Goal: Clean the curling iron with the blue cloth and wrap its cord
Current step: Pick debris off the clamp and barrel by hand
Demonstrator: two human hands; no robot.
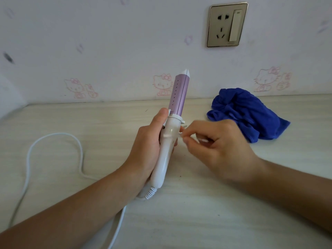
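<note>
The left hand (143,148) was clenched around the white handle of the one curling iron (172,126), mid-frame, barrel tilted upward. The right hand (213,141) pinched a small white piece beside the handle; what it was, I could not tell. One cord (53,139) looped loose at lower left and might snag or tangle during wrapping. One blue cloth (246,112) lay untouched at right on the table (215,203), beneath one wall socket (227,25).

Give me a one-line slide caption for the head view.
Left hand holds the curling iron upright while the right hand pinches at its collar; blue cloth lies aside, cord unwrapped.
</note>
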